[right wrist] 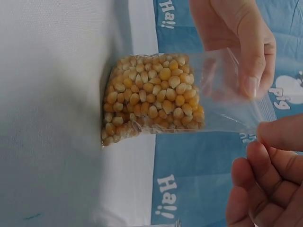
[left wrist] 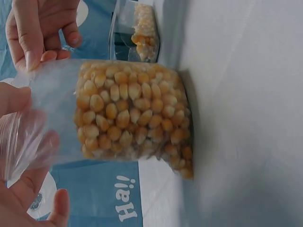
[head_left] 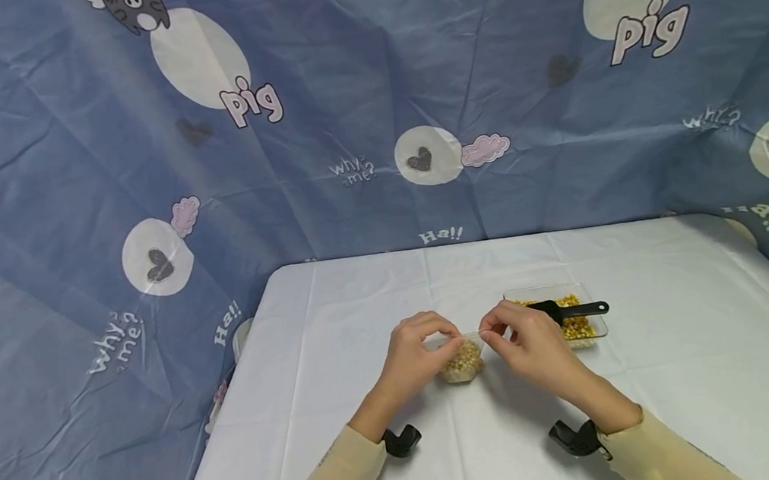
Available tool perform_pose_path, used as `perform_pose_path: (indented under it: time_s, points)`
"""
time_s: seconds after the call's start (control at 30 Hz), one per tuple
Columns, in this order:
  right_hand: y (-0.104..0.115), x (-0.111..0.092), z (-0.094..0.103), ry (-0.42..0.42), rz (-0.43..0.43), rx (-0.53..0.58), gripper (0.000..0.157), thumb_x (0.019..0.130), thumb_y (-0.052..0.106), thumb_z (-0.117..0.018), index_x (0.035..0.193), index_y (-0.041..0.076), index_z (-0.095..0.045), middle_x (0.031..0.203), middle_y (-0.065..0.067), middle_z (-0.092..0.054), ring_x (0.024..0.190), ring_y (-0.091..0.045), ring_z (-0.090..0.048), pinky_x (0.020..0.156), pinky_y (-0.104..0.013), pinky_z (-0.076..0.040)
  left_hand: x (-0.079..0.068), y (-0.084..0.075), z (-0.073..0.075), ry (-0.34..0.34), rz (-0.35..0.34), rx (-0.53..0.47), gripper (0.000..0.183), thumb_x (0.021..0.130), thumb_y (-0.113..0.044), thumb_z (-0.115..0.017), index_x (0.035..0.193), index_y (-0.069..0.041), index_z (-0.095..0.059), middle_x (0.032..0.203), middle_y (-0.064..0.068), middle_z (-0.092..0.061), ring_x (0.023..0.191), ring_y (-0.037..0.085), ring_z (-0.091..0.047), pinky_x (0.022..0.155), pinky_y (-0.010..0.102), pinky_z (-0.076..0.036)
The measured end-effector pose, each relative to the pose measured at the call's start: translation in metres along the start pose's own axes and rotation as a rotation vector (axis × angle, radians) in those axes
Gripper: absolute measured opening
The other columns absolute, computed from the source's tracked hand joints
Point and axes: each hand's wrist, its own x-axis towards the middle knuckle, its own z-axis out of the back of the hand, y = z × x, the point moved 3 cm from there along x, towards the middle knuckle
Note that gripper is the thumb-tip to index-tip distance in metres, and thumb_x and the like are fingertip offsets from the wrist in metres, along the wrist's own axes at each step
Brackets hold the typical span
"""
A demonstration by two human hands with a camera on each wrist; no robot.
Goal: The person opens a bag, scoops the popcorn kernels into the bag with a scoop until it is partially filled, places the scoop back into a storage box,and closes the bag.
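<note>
A clear zip-lock bag [head_left: 461, 363] of yellow corn kernels stands upright on the table, its lower part packed and its upper part bare film. My left hand [head_left: 424, 347] pinches the bag's top edge between thumb and fingers on one side. At the other corner, my right hand [head_left: 527, 340] pinches the same edge. The right wrist view shows the zip strip [right wrist: 266, 109] running between the thumbs of both hands. Kernels [left wrist: 135, 111] fill the bag's bottom up to an even level, with one lower corner bulging.
Behind my right hand stands a clear rectangular container [head_left: 601, 328] with corn kernels inside. A black scoop [head_left: 579, 310] lies across it, handle pointing right. White cloth [head_left: 356, 303] covers the table, and a blue printed curtain [head_left: 345, 106] hangs behind and to the left.
</note>
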Motion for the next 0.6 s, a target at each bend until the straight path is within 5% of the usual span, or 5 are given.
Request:
perform_pose_path:
  time_s: [0.6]
  points:
    - [-0.003,0.000,0.002,-0.014,-0.002,-0.018,0.017,0.089,0.014,-0.078,0.084,0.027,-0.068,0.082,0.019,-0.059,0.067,-0.002,-0.053,0.060,-0.025,-0.046,-0.017,0.010,0.028,0.029,0.105,0.054,0.004,0.091,-0.025,-0.078,0.088,-0.022,-0.076,0.091,-0.022,-0.067,0.091,0.002,-0.062,0.093,0.037,-0.046]
